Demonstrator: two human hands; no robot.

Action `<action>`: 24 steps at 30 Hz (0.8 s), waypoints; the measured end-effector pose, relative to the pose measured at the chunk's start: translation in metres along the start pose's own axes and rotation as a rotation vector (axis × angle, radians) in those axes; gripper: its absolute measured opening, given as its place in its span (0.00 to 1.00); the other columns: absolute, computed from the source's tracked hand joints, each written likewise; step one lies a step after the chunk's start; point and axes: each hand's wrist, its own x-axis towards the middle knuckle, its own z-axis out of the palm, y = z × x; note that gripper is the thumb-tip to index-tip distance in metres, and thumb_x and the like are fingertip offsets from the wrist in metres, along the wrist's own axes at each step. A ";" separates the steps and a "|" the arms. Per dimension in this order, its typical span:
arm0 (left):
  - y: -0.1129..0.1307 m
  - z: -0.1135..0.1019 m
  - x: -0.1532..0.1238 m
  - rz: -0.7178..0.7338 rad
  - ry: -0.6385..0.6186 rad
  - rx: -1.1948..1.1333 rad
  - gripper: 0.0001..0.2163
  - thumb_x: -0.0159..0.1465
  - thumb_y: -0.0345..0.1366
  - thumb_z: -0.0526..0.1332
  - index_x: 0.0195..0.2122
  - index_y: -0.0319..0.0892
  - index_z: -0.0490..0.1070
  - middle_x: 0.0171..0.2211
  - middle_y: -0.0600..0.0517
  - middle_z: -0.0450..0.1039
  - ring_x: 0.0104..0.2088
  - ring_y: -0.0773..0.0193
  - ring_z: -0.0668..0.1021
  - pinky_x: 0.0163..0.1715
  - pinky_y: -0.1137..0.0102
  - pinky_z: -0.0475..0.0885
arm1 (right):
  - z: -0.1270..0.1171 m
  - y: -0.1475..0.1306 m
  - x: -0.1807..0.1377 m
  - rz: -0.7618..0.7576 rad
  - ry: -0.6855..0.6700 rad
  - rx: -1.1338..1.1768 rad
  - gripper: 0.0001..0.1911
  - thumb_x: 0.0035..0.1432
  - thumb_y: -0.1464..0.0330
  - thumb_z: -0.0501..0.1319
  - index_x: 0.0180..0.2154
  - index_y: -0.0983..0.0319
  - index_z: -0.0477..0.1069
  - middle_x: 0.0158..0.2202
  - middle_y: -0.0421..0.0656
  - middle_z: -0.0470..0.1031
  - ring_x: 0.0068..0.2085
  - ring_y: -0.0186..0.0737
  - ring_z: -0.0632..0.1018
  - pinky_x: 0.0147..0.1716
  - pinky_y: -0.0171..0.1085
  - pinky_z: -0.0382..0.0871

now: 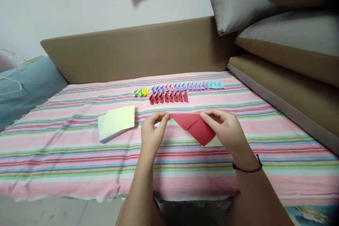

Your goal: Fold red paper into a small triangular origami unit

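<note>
A partly folded sheet of red paper (197, 127) is held up between my two hands above the striped cloth. My left hand (153, 130) pinches its pointed left corner between thumb and finger. The thumb of my right hand (225, 127) presses on the upper right part, fingers behind the paper. A diagonal fold line crosses the sheet, and its lower corner hangs down. Partly hidden behind the red sheet and my right hand, a pale yellow sheet (214, 142) lies on the cloth.
Left of my hands lies a stack of paper (118, 123), pale yellow on top. Beyond stand a row of small red folded pieces (171, 97) and a row of purple, pink and blue ones (196, 86), with green and yellow pieces (141, 92) leftward. Cushions (288, 39) pile up at right.
</note>
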 end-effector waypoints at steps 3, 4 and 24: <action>0.000 -0.004 0.003 -0.061 0.138 -0.096 0.07 0.57 0.38 0.62 0.30 0.39 0.75 0.28 0.50 0.76 0.33 0.63 0.78 0.39 0.70 0.72 | -0.004 0.003 0.003 0.059 0.072 0.132 0.08 0.51 0.62 0.64 0.29 0.60 0.74 0.32 0.42 0.77 0.35 0.42 0.76 0.33 0.37 0.68; 0.001 -0.004 0.003 -0.082 0.148 -0.164 0.07 0.57 0.38 0.62 0.30 0.39 0.74 0.28 0.51 0.75 0.33 0.63 0.78 0.39 0.70 0.72 | -0.006 0.003 0.004 0.077 0.091 0.169 0.08 0.51 0.62 0.64 0.29 0.60 0.74 0.32 0.42 0.77 0.36 0.42 0.76 0.34 0.37 0.68; 0.001 0.034 -0.010 -0.366 -0.038 -0.521 0.25 0.51 0.39 0.69 0.49 0.40 0.66 0.35 0.49 0.75 0.31 0.65 0.78 0.35 0.69 0.73 | 0.000 0.007 0.001 0.237 -0.301 0.312 0.13 0.47 0.63 0.68 0.36 0.61 0.75 0.36 0.44 0.79 0.38 0.41 0.77 0.39 0.38 0.70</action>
